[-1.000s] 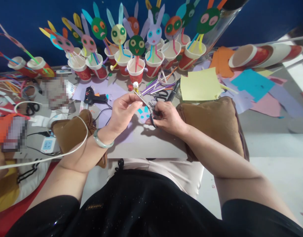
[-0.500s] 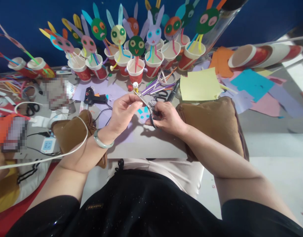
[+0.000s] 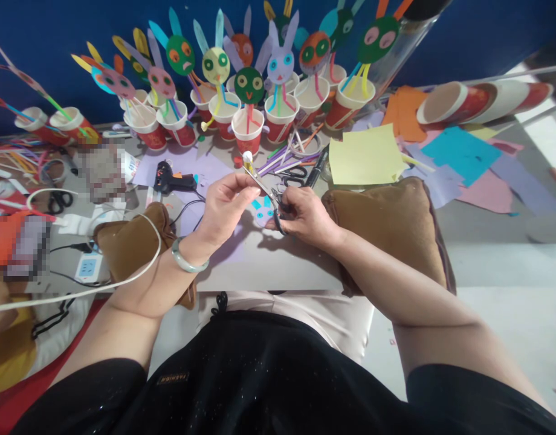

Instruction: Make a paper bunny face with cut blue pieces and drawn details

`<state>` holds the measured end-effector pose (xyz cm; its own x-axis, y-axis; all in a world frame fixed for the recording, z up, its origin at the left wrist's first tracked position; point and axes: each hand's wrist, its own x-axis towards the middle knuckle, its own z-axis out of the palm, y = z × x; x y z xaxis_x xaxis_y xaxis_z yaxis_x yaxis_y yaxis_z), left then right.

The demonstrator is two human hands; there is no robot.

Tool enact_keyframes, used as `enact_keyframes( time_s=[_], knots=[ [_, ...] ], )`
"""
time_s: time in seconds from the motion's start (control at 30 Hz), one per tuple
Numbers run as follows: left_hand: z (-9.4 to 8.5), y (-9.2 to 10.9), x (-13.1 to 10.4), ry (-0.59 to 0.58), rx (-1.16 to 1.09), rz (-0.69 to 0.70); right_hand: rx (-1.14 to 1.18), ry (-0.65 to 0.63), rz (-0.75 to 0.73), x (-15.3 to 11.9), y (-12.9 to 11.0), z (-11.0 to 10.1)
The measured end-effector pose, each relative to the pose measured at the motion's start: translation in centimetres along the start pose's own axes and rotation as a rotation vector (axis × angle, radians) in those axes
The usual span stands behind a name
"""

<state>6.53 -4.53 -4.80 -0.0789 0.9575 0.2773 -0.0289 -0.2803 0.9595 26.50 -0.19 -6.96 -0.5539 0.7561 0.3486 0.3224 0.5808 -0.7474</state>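
My right hand (image 3: pixel 303 211) grips the dark handles of a pair of scissors (image 3: pixel 262 185), whose blades point up and left. The fingertips of my left hand (image 3: pixel 230 199) are pinched together beside the blades; what they hold is too small to make out. Just below the blades, a light purple paper rabbit face (image 3: pixel 262 214) with blue ears and eyes lies on the table, partly covered by my right fingers. Behind the blade tips stands a small bottle with a white cap (image 3: pixel 247 158).
Paper cups (image 3: pixel 248 133) with colourful paper rabbits line the back. A black glue gun (image 3: pixel 173 179) lies left. Brown cushions (image 3: pixel 387 232) flank my arms, and coloured paper (image 3: pixel 366 156) is at right. A white cable (image 3: pixel 137 275) crosses near my left forearm; another person's arm shows far left.
The camera view has shifted very slightly. Both hands and the scissors keep nearly the same pose, still close together.
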Motion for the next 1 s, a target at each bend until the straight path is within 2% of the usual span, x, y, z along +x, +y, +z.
enact_keyframes(
  time_s=[0.6, 0.8, 0.9, 1.0],
  knots=[
    [-0.1, 0.0, 0.2, 0.010, -0.001, -0.003, -0.004, -0.009, -0.002, 0.1, 0.0, -0.2],
    [-0.2, 0.6, 0.2, 0.017, 0.080, 0.001, 0.020, -0.003, 0.001, 0.2, -0.4, -0.6],
    [-0.2, 0.9, 0.1, -0.007, 0.094, -0.002, 0.104, 0.064, 0.062, 0.2, -0.9, -0.9],
    [-0.1, 0.9, -0.1, -0.028, 0.095, -0.019, 0.357, 0.104, 0.211, 0.1, -1.2, -1.0]
  ],
)
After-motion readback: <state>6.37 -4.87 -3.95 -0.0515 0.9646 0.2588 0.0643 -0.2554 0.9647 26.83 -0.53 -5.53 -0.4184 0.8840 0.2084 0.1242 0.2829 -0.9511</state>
